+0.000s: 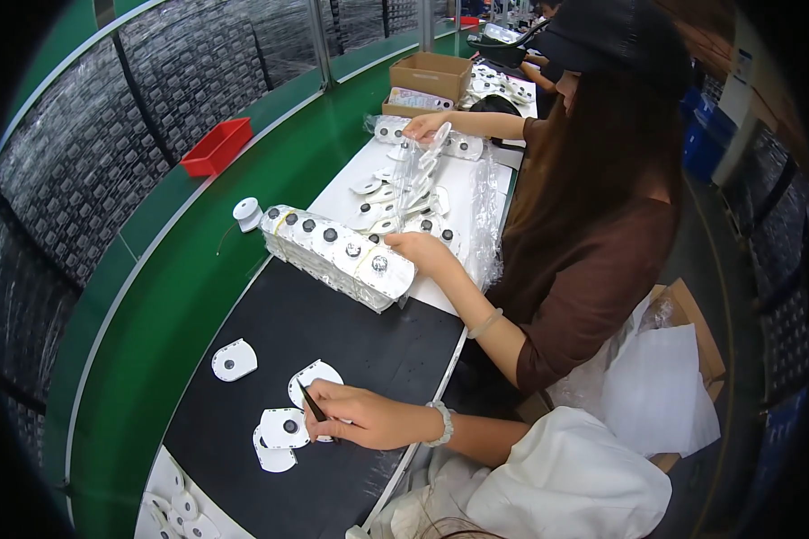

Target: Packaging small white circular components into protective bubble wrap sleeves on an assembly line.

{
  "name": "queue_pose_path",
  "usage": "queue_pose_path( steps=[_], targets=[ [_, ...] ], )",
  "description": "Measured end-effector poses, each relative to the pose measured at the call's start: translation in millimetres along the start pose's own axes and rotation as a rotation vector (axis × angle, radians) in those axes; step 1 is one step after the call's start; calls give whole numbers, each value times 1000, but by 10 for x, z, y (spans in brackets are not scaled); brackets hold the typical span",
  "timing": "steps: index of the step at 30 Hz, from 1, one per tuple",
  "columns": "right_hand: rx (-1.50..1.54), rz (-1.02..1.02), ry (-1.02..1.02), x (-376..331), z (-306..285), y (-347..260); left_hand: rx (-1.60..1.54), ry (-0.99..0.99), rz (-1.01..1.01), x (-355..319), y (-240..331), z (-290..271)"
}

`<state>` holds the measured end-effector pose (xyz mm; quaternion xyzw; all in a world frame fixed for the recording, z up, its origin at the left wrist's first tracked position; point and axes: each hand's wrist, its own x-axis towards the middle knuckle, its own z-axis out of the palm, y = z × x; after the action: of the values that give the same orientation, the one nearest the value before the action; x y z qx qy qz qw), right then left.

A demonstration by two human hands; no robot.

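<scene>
White parts (183, 510) lie heaped at the near left end of the worktop (325, 199), just off a black mat (368, 346). Farther off on that left side sits a red bin (216, 148). One loose plate (234, 361), white and rounded with a dark disc at its middle, lies alone on the mat, and beyond it is a white spool (247, 214).

Next along to the right, an upper plate (284, 428) overlaps a lower plate (273, 460), with a far plate (318, 374) just behind them. These plates seem to be what's being worked on. The right hand (360, 419) reaches in from the right over the mat's middle, fingers pinching slim black tweezers (312, 402), right beside the upper plate. The left hand is out of sight, so I can't tell how it stands. I'd judge this a fine handling step on single plates; it calls for a light pinch and a steady plate. Whether the tweezers grip anything I can't make out.

Farther right, a co-worker's hands (427, 255) are at a banded stack (337, 254) and a clear plastic wrap (413, 175).
</scene>
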<state>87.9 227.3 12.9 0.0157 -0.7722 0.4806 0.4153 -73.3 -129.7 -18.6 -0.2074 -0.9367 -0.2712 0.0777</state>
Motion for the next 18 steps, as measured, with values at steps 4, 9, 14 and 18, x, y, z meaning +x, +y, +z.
queue_pose_path(
  steps=[4, 9, 14, 18],
  targets=[
    [143, 110, -113, 14, -76, -43, -12, -16, -25, -5, 29, 10],
    [390, 627, -325, 180, -188, -395, 28, -30, -16, 10, 35, 18],
    [396, 376, -272, 35, -101, -172, 51, -47, 0, 19, 62, 19],
    [548, 323, -214, 24, -128, -164, 119, 36, 87, -12, 63, 38]
  ],
)
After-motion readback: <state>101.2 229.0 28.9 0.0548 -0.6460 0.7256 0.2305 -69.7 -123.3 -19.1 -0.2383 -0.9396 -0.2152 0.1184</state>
